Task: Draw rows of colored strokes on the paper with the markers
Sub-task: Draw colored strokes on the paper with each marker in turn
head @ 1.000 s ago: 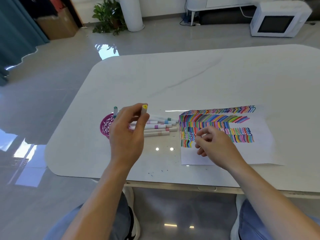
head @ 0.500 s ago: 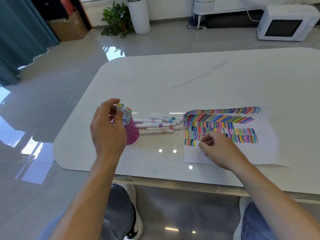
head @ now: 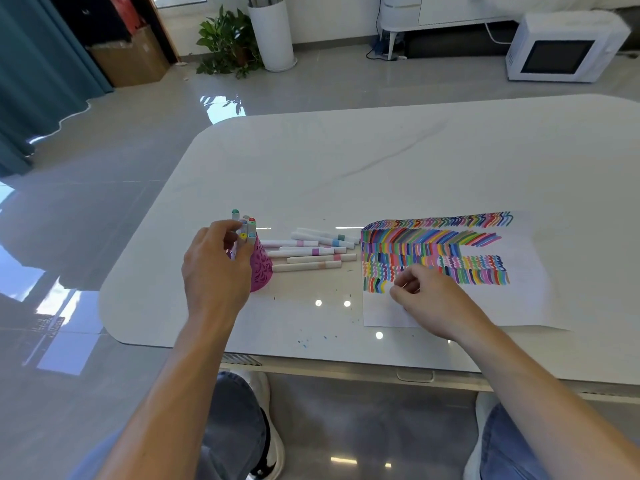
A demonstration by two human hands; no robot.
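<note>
Yellow-capped marker (head: 243, 236) pinched in left fingers (head: 223, 230) (standing in pink holder (head: 261, 271))

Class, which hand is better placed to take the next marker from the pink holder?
Left. The left hand is at the pink holder, fingers on its markers; the right hand rests on the paper.

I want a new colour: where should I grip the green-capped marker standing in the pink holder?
Pinch the green-capped marker below its cap, from above: it stands upright, taller than its neighbours in the pink holder, leaving only its top free.
</note>
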